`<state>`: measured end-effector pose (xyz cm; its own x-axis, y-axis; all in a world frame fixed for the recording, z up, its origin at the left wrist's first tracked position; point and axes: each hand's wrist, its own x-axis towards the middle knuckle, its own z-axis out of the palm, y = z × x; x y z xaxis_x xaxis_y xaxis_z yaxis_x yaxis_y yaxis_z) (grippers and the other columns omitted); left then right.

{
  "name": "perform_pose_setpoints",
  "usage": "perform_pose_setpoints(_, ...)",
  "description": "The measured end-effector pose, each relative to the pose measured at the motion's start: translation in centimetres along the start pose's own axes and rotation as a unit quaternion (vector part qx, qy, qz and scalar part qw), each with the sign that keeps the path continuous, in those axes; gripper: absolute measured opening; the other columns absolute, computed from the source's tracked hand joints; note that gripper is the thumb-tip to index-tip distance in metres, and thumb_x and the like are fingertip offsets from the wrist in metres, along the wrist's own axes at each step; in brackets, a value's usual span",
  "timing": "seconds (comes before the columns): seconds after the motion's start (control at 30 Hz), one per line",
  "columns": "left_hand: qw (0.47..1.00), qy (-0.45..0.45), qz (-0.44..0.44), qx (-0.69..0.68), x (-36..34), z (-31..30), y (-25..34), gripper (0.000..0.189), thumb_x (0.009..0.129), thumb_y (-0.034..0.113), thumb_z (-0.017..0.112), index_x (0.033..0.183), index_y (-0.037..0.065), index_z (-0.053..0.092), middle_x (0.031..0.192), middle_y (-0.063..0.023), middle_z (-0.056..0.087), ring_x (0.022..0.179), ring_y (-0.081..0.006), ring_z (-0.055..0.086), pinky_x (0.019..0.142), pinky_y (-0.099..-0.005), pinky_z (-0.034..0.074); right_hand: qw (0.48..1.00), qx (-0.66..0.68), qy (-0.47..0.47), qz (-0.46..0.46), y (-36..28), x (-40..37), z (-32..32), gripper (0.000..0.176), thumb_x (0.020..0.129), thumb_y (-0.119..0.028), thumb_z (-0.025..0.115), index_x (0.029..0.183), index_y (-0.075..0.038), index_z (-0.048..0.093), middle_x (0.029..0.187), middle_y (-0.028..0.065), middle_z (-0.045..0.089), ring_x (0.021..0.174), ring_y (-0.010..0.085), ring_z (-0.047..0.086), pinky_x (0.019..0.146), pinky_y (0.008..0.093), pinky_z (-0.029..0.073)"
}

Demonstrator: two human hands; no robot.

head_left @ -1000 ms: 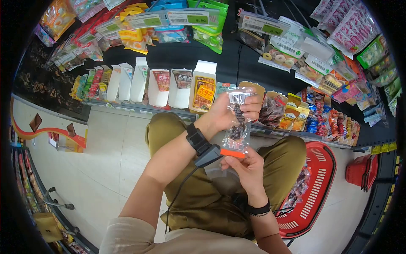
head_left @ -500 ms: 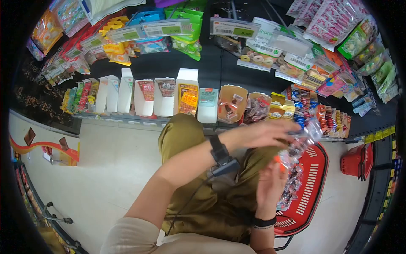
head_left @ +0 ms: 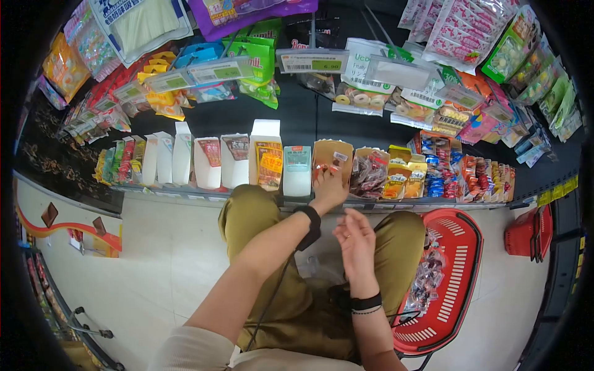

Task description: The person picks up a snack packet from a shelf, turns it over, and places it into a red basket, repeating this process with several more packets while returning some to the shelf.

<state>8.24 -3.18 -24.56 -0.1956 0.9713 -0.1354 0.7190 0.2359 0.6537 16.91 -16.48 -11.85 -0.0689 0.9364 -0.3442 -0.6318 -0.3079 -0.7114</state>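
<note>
My left hand [head_left: 328,185] reaches forward into a brown cardboard display box [head_left: 332,151] of small red-wrapped snacks on the bottom shelf. Its fingertips are among the packets, and I cannot tell whether they grip one. A black band with a cable sits on that wrist. My right hand [head_left: 356,241] hovers over my lap with the fingers spread and nothing in it. To my right a red shopping basket [head_left: 465,235] stands on the floor, with several clear snack packets [head_left: 430,278] inside.
White and brown display boxes [head_left: 266,154] line the bottom shelf, and bagged snacks hang on pegs above. A second red basket [head_left: 526,238] stands at the far right. I am crouched on a pale tiled floor [head_left: 161,247].
The clear packet that both hands held went right, over the red basket, and is out of my hands. My left hand has gone to the brown shelf box; my right hand is empty.
</note>
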Motion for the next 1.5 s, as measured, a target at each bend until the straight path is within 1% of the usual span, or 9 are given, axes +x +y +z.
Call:
perform_pose_setpoints(0.07, 0.969, 0.031, 0.179, 0.165, -0.6, 1.5, -2.7, 0.064, 0.074, 0.031, 0.06, 0.13, 0.015, 0.036, 0.132, -0.0241, 0.032, 0.126, -0.0471, 0.02, 0.099, -0.0625, 0.011, 1.0, 0.004, 0.0, 0.021, 0.9, 0.1, 0.1, 0.018, 0.088, -0.011, 0.054, 0.104, -0.003, 0.056, 0.085, 0.005, 0.06, 0.073, 0.0103, 0.058, 0.07, 0.025, 0.048)
perform_pose_setpoints(0.3, 0.959, -0.023, 0.183, 0.217, -1.5, -0.3, -2.7, 0.04, 0.077, 0.026, 0.059, 0.116, 0.024, 0.054, 0.137, -0.0158, 0.03, 0.13, -0.0414, 0.015, 0.096, -0.0644, 0.011, 0.999, -0.035, 0.013, 0.035, 1.0, -0.4, -1.1, 0.016, 0.088, -0.011, 0.054, 0.102, -0.002, 0.056, 0.085, 0.0045, 0.06, 0.073, 0.0097, 0.057, 0.07, 0.0248, 0.048)
perform_pose_setpoints(0.43, 0.921, 0.032, 0.245, 0.302, -0.3, 1.0, -3.9, 0.038, 0.076, 0.026, 0.059, 0.114, 0.023, 0.056, 0.134, -0.0138, 0.033, 0.128, -0.0394, 0.022, 0.094, -0.0645, 0.014, 0.999, -0.041, 0.023, 0.024, 0.7, -0.5, -1.3, 0.017, 0.088, -0.011, 0.054, 0.102, -0.003, 0.056, 0.084, 0.0041, 0.06, 0.072, 0.0094, 0.056, 0.07, 0.0246, 0.047)
perform_pose_setpoints(0.63, 0.969, -0.005, 0.165, 0.183, -0.2, -2.4, -1.8, 0.035, 0.073, 0.017, 0.062, 0.108, 0.016, 0.059, 0.128, -0.0129, 0.039, 0.116, -0.0349, 0.042, 0.091, -0.0573, 0.025, 0.999, -0.046, 0.014, 0.025, 0.8, -1.0, -1.6, 0.016, 0.088, -0.012, 0.054, 0.101, -0.002, 0.057, 0.085, 0.0046, 0.06, 0.073, 0.01, 0.056, 0.071, 0.0247, 0.047)
perform_pose_setpoints(0.8, 0.961, 0.042, 0.27, -0.035, 0.3, -5.6, -2.4, 0.027, 0.072, 0.006, 0.06, 0.099, 0.003, 0.061, 0.107, -0.0183, 0.054, 0.096, -0.036, 0.054, 0.078, -0.04, 0.043, 0.998, -0.052, 0.019, 0.034, 1.5, -1.2, -1.4, 0.016, 0.088, -0.013, 0.054, 0.1, -0.002, 0.056, 0.085, 0.0051, 0.06, 0.073, 0.0101, 0.055, 0.071, 0.0251, 0.046)
perform_pose_setpoints(0.93, 0.967, 0.039, 0.242, -0.074, 0.0, -8.2, -2.3, 0.02, 0.075, 0.002, 0.057, 0.095, 0.001, 0.062, 0.092, -0.0195, 0.06, 0.089, -0.0339, 0.058, 0.077, -0.0392, 0.046, 0.998, -0.049, 0.003, 0.045, 2.1, -1.1, -1.3, 0.015, 0.088, -0.013, 0.055, 0.099, -0.003, 0.056, 0.085, 0.0053, 0.06, 0.072, 0.0098, 0.054, 0.07, 0.0252, 0.046)
perform_pose_setpoints(1.0, 0.957, 0.115, 0.241, -0.115, -0.3, -9.3, -2.0, 0.017, 0.079, 0.001, 0.054, 0.094, -0.001, 0.062, 0.086, -0.02, 0.062, 0.087, -0.0332, 0.06, 0.075, -0.0381, 0.047, 0.998, -0.049, -0.002, 0.047, 2.3, -1.0, -1.2, 0.015, 0.088, -0.014, 0.055, 0.098, -0.003, 0.057, 0.085, 0.0054, 0.06, 0.072, 0.0098, 0.054, 0.07, 0.0251, 0.046)
perform_pose_setpoints(1.2, 0.94, 0.152, 0.233, -0.195, -0.2, -11.8, -1.7, 0.015, 0.083, 0.008, 0.056, 0.093, -0.001, 0.063, 0.084, -0.0206, 0.063, 0.073, -0.0339, 0.062, 0.063, -0.0364, 0.048, 0.998, -0.043, 0.004, 0.044, 2.5, -0.8, -1.4, 0.012, 0.088, -0.01, 0.053, 0.096, -0.003, 0.058, 0.082, 0.0041, 0.06, 0.069, 0.0094, 0.057, 0.067, 0.0239, 0.048)
perform_pose_setpoints(1.5, 0.969, 0.134, 0.167, -0.123, -0.2, -10.2, -1.8, 0.016, 0.081, 0.012, 0.06, 0.085, -0.003, 0.065, 0.071, -0.0175, 0.064, 0.067, -0.0241, 0.066, 0.058, -0.0322, 0.051, 0.998, -0.049, 0.019, 0.032, 2.2, -1.7, -1.7, 0.012, 0.088, -0.01, 0.053, 0.097, -0.003, 0.057, 0.082, 0.0032, 0.06, 0.069, 0.0094, 0.057, 0.067, 0.0241, 0.048)
